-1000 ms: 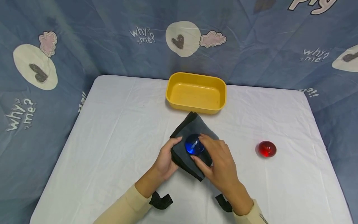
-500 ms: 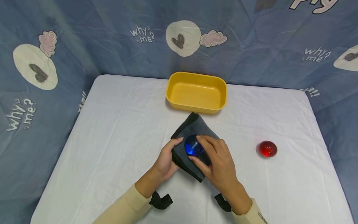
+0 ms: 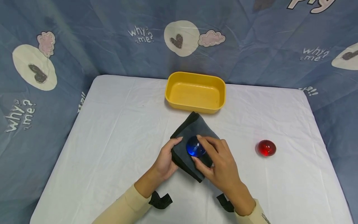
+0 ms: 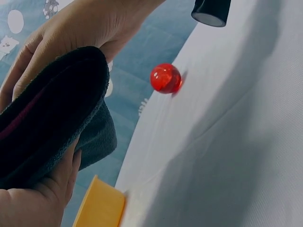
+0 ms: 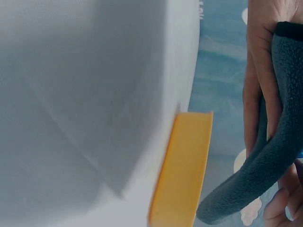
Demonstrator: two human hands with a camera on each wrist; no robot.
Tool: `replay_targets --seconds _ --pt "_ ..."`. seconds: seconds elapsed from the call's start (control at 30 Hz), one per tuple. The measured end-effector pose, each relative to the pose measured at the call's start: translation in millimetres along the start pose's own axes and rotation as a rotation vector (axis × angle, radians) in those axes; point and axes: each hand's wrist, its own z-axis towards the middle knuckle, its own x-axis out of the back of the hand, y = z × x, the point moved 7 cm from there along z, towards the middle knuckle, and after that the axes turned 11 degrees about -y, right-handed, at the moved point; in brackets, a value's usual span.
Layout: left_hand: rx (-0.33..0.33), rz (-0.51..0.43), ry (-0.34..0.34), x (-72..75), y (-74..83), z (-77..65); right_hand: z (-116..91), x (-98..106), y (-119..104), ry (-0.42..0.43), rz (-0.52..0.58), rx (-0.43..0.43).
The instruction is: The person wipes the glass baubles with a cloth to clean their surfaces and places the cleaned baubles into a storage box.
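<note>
In the head view, my left hand [image 3: 165,160] grips the left edge of a folded dark grey cloth [image 3: 201,124], thumb on top. A clear blue ball [image 3: 194,147] lies against the cloth's upper face. My right hand [image 3: 221,165] pinches that ball between thumb and fingers. The left wrist view shows the fleecy cloth [image 4: 57,113] folded in layers and held above the table, hiding the blue ball. From the right wrist, the cloth [image 5: 270,156] curves across the fingers, and only a sliver of blue shows at the edge.
A clear red ball [image 3: 267,148] sits on the white-covered table, right of my hands. Beyond the cloth, near the table's back edge, stands a yellow rectangular bin [image 3: 195,107]. Blue printed fabric [image 3: 112,46] hangs behind and at both sides.
The blue ball and my right hand have shifted a little left, then back to the right, over the cloth. My left hand stays almost still, holding the cloth.
</note>
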Motion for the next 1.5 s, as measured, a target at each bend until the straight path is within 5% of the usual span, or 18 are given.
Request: replay_targets --seconds 0.7,1.2,1.5 --pt "-0.014 -0.01 0.008 7.2 -2.2 -1.8 -1.6 -9.3 -0.5 -0.023 -0.023 0.022" --pt "-0.007 0.018 -0.024 4.5 -4.4 -1.7 1.2 -6.3 7.1 0.069 -0.062 -0.125" --pt "-0.022 0.0 0.023 8.1 -0.4 -1.2 -0.6 -14.0 4.0 -0.054 -0.062 -0.106"
